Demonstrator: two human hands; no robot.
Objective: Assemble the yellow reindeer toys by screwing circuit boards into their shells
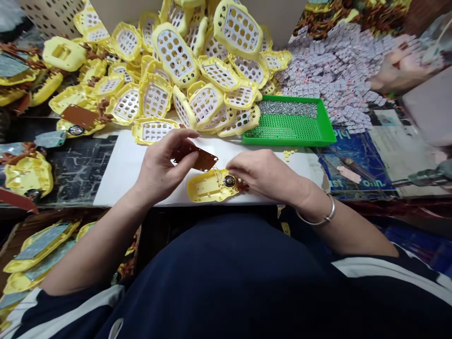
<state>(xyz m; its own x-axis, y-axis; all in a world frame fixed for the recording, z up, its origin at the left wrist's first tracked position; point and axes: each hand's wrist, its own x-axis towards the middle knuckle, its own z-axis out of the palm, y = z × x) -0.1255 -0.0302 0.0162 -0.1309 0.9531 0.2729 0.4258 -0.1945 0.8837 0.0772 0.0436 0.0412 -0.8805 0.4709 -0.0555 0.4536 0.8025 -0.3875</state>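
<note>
My left hand (163, 165) pinches a brown circuit board (201, 159) and holds it just above a yellow plastic shell (208, 187) that lies open side up on a white sheet (120, 169). My right hand (263, 173) rests on the shell's right end, its fingers curled beside a small round black speaker (229, 181) that sits in the shell. Thin wires run from the board to the speaker.
A big heap of yellow perforated shells (176, 61) fills the back of the table. A green tray (293, 128) with screws stands at the right of it, next to a pile of small pale parts (335, 66). Another person's hand (399, 70) works at the far right. More assembled yellow pieces (24, 174) lie at the left.
</note>
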